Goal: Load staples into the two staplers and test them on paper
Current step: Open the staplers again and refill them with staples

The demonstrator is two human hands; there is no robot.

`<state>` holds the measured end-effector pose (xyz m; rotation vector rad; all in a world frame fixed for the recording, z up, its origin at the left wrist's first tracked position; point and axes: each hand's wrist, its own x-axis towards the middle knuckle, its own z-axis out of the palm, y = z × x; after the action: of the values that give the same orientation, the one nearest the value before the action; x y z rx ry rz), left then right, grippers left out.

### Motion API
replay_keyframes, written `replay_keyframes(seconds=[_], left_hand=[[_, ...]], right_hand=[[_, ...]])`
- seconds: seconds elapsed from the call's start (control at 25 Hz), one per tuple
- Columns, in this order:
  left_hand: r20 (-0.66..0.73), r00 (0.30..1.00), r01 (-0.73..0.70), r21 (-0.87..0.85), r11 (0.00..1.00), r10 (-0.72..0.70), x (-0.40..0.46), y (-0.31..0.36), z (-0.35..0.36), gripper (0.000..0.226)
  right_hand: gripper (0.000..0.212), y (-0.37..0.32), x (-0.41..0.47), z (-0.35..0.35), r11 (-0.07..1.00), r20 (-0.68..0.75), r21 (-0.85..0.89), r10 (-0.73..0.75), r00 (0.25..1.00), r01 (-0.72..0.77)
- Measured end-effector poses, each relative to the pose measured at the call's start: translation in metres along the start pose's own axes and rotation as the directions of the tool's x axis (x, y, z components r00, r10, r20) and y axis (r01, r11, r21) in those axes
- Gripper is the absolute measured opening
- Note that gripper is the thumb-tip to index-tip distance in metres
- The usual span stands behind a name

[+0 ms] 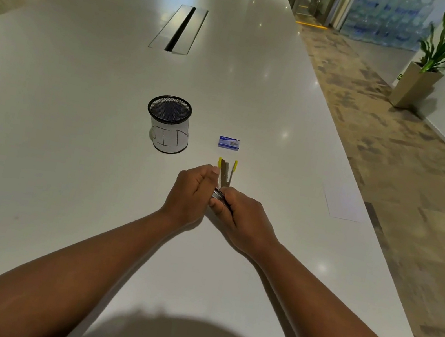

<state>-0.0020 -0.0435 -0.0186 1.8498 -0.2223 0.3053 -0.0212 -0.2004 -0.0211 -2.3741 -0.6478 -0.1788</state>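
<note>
Stapler (225, 175) at frame centre, opened, gripped low by right hand (240, 213), left hand (192, 189) pinching its upper part above the counter (71, 141); risk: spring arm snapping onto fingers, staples spilling.

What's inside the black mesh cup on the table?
Through the rim of the mesh cup only dark mesh with a bluish tint shows; whether that is an object is unclear. A white paper label wraps the lower wall and covers whatever sits at the bottom.
</note>
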Motion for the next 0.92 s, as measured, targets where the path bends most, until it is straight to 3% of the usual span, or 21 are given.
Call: replay_keyframes(seconds=[0.56, 0.76, 0.92], left_hand=[[-0.04, 0.999, 0.014, 0.062, 0.998, -0.011, -0.001, 0.002, 0.001, 0.046], [0.014, 0.999, 0.041, -0.073, 0.996, -0.04, -0.004, 0.01, 0.0, 0.039], [0.042, 0.997, 0.064, -0.168, 0.984, -0.058, -0.005, 0.015, -0.001, 0.045]], right_hand=[[0.04, -0.001, 0.0, 0.001, 1.0, -0.006, -0.018, 0.01, 1.0, -0.01], [0.019, -0.008, -0.002, 0.0, 0.997, -0.043, -0.039, 0.065, 0.997, -0.067], [0.017, -0.012, -0.006, -0.004, 0.98, -0.166, -0.066, 0.176, 0.97, -0.189]])
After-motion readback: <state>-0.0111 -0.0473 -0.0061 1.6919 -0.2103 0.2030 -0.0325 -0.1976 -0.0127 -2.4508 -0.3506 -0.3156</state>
